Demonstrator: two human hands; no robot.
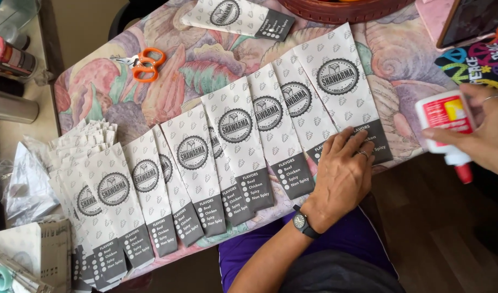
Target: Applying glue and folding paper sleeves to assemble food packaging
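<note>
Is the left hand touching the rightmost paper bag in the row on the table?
Touching. The head view shows the left hand lying flat, its fingers pressing on the grey lower end of the rightmost paper bag.

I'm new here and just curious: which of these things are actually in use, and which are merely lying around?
In use: left hand pressing the row of paper bags; right hand holding the glue bottle.

Lying about: orange scissors, woven basket, spare bag, phone.

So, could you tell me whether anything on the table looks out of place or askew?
One paper bag lies apart at the table's far edge, turned at an angle to the overlapping row of bags. The left hand presses on the row's right end; the right hand holds a glue bottle tipped nozzle-down beyond the table edge.
</note>
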